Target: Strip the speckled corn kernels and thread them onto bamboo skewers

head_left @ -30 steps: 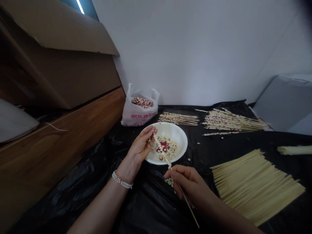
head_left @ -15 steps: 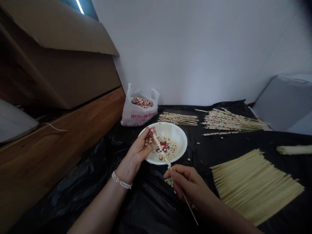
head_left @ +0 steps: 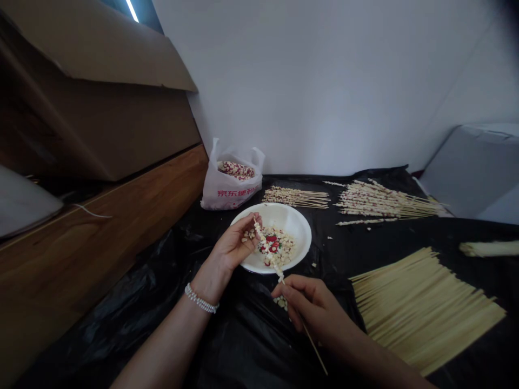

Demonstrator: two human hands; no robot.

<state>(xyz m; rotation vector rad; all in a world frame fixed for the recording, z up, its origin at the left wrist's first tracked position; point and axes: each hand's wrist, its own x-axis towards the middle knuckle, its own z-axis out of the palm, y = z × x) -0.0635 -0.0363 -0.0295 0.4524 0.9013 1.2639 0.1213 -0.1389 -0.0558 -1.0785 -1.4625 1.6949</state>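
My right hand [head_left: 304,302] is closed round a bamboo skewer [head_left: 316,348], below a row of small pale kernels threaded along it. The skewer slants up and left over a white bowl [head_left: 300,224]. At its upper tip, my left hand [head_left: 237,240] has its fingers curled and thumb bent, with several loose pale kernels [head_left: 247,235] in it. The exact fingertip contact is too small to make out. Loose kernels, some reddish, lie on the bowl's patterned bottom. A few more kernels [head_left: 280,302] rest beside my right hand, partly hidden by it.
Bare skewers [head_left: 425,308] lie spread on the black plastic sheet [head_left: 243,324] at right. Threaded skewers form a small pile [head_left: 292,196] and a larger pile [head_left: 368,200] behind. A white plastic bag [head_left: 231,189] holds more. A cardboard box [head_left: 121,119] stands left.
My left fingers have shifted slightly at the skewer's upper end, and its tip now pokes out above the top kernel. My right hand has barely moved.
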